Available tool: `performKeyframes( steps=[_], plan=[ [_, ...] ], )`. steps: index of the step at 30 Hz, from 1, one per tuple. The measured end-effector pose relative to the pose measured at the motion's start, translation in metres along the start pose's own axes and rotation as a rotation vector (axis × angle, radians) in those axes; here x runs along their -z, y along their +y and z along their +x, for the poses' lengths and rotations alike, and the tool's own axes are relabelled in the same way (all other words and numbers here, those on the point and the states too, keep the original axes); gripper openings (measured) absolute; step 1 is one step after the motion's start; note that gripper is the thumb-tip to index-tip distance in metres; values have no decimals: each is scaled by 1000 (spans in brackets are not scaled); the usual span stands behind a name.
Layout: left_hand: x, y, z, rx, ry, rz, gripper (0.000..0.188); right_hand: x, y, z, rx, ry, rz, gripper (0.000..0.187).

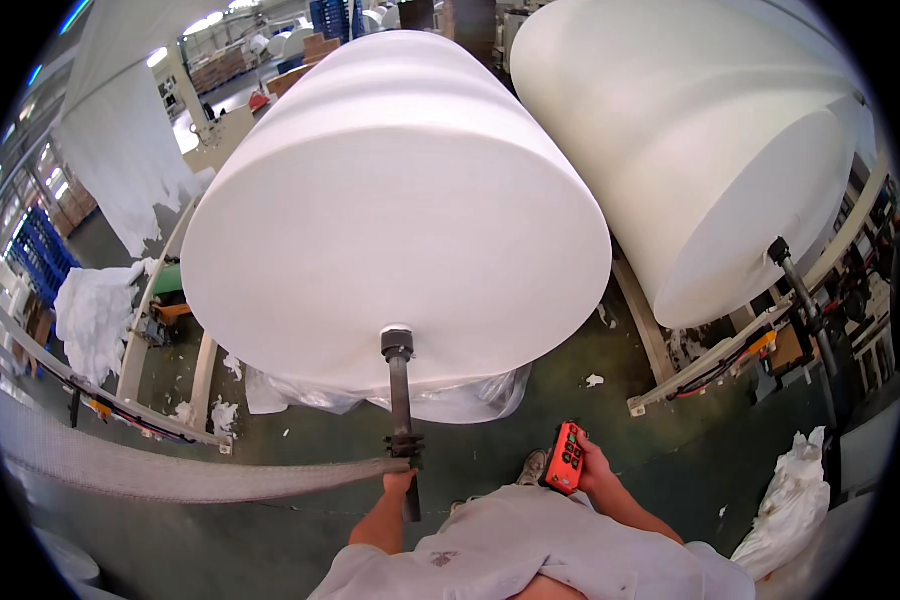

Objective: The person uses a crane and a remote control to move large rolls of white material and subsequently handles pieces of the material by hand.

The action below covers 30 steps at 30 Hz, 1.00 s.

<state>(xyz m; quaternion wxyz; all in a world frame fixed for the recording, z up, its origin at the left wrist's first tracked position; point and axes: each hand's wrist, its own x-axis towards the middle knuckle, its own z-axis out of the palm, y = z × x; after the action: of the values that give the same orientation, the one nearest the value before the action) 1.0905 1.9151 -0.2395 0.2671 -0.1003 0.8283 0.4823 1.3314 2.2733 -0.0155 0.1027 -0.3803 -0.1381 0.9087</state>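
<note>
A huge white paper roll (400, 240) faces me, with a dark metal shaft (400, 400) sticking out of its core through a black collar. A wide grey lifting strap (220, 482) comes in from the left and ends at the shaft, beside ring-like stops. My left hand (398, 485) is closed at that strap end, against the shaft; its fingertips are partly hidden. In my right hand (595, 466) is an orange-red remote control (566, 458) with black buttons, held near my body. Clear plastic film (470, 402) lies crumpled under the roll.
A second large roll (710, 130) with its own shaft (795, 275) stands to the right. Cream-coloured frame rails (642, 320) run between and beside the rolls. Torn white paper (95, 320) is heaped at left, and a white bundle (790, 500) lies at lower right. Scraps litter the green floor.
</note>
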Motion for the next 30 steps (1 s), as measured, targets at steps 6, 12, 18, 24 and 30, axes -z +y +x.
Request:
performKeyframes(
  steps=[6, 12, 18, 24, 30],
  plan=[
    [1, 9, -2, 70, -33, 2, 55, 14, 1, 0, 51, 2, -141, 40],
    [-2, 10, -10, 55, -6, -164, 51, 23, -9, -3, 54, 23, -103, 40],
    [-7, -7, 3, 47, -7, -331, 50, 30, -8, -5, 39, 25, -73, 39],
    [-10, -3, 0, 90, 0, -383, 51, 22, -9, -10, 46, 9, -18, 44],
    [-10, 3, 2, 117, 74, -220, 54, 25, -12, -5, -2, 1, 32, 48]
  ],
)
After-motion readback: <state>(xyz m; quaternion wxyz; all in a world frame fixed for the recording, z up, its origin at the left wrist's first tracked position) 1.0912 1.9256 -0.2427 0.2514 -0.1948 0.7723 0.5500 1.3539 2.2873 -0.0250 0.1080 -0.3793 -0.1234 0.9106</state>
